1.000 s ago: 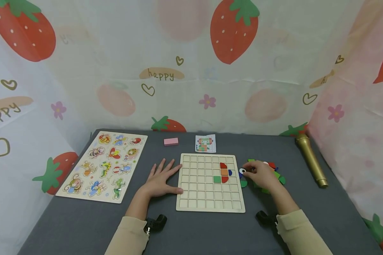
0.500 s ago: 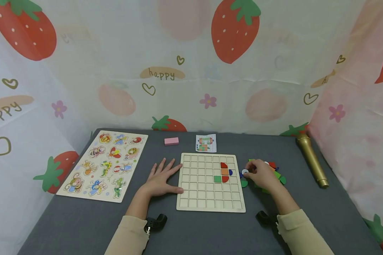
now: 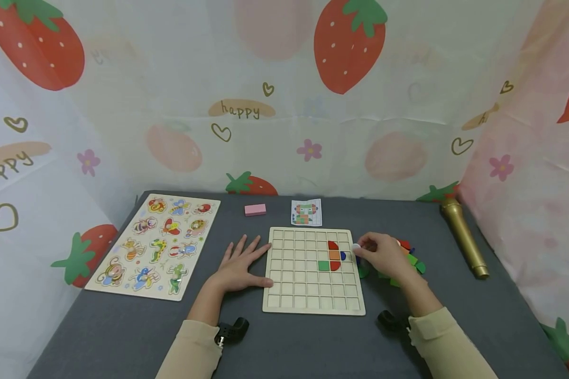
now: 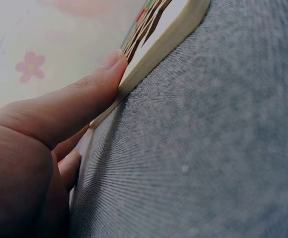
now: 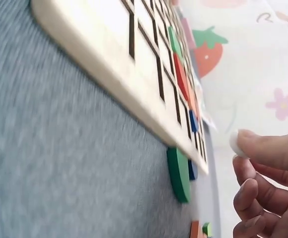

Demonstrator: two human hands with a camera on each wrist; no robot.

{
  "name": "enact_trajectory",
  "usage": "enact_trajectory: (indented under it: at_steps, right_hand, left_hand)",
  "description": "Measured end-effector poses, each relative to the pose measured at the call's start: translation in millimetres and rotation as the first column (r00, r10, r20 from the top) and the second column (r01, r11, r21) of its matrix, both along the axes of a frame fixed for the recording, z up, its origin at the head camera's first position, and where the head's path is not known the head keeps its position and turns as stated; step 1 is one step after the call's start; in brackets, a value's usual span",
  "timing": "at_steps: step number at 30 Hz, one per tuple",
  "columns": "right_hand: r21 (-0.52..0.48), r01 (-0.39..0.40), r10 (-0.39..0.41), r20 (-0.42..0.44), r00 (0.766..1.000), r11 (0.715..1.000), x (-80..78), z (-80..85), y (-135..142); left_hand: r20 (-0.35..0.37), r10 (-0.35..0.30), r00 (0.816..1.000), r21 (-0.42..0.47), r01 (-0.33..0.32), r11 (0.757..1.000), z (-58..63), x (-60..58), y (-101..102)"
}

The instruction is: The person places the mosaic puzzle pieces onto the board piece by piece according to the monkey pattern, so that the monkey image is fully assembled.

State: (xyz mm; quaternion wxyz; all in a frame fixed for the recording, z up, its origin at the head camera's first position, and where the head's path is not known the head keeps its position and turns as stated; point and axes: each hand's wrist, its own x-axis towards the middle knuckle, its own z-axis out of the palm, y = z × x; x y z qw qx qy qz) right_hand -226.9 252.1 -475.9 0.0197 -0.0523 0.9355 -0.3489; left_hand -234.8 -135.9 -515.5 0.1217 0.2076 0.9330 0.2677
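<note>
A wooden grid board (image 3: pixel 294 288) lies on the grey table. Set in its right half are a green square (image 3: pixel 323 266), two red curved pieces (image 3: pixel 333 245), an orange square (image 3: pixel 334 255) and a blue piece (image 3: pixel 343 256). Along the board's left edge my left hand (image 3: pixel 237 272) rests with fingers spread, its thumb touching the rim. My right hand (image 3: pixel 384 256) pinches a small white round piece (image 5: pixel 235 142) between thumb and fingers, just above the right edge. Near that edge lies a green curved piece (image 5: pixel 178 173), with a blue one partly hidden beside it.
Loose coloured pieces (image 3: pixel 412 259) lie behind the right hand, partly covered. A pattern card (image 3: pixel 306 212) and a pink block (image 3: pixel 255 210) sit beyond the board. At left is an insect picture board (image 3: pixel 144 250); at right, a gold cylinder (image 3: pixel 463 239).
My right hand has lifted the white round piece from beside the loose pieces and moved it slightly left and away from me, to the board's edge. My left hand has stayed put.
</note>
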Motion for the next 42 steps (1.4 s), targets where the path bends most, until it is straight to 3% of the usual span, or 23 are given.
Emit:
enact_trajectory:
  at_steps: [11,18,23,42]
  right_hand:
    - [-0.016,-0.069,0.069,-0.027,0.997,0.997,1.5,2.2,-28.7]
    - [-0.059,-0.061,0.062,0.030,0.998,0.996,-1.4,-0.9,-44.2]
    - [-0.082,-0.060,0.062,0.022,0.998,0.995,-4.4,-4.6,-50.9]
    - [0.075,-0.066,0.066,-0.005,0.998,0.995,-10.8,-11.0,-74.5]
  left_hand:
    - [0.007,-0.001,1.000,0.002,0.001,1.000,0.9,-0.2,0.5]
    - [0.003,-0.006,1.000,-0.002,0.006,1.000,-0.3,-0.1,1.4]
    - [0.002,-0.003,1.000,-0.002,0.003,1.000,-2.0,-0.9,1.4]
    - [0.010,0.003,1.000,0.007,-0.003,1.000,2.5,1.0,1.5]
